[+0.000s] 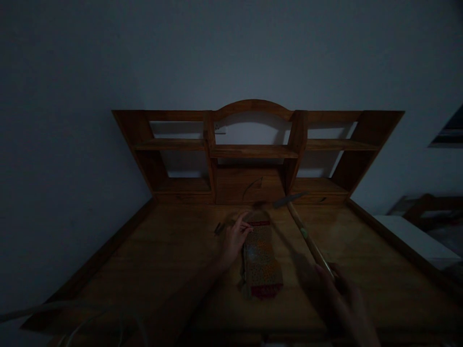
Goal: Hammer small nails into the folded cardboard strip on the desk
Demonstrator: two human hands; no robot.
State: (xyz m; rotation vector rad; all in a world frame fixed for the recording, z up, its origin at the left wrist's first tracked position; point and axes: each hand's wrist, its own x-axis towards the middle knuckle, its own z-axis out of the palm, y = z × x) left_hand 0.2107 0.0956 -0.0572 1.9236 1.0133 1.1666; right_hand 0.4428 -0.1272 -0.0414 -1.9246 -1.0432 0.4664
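In the dim head view, my right hand is wrapped round the lower end of the wooden handle of a hammer. Its metal head is raised towards the back of the desk, over the right of centre. My left hand rests at the far left corner of a long, flat, speckled tan piece with red bands at both ends. The thumb and fingers there are pinched together; whatever is between them is too dark and small to make out. The patterned piece lies lengthwise on the desktop, pointing away from me.
The wooden desk carries a shelf unit along its back, against a wall. A small dark object lies left of my left hand. Pale strands cross the lower left. To the right stands a white surface.
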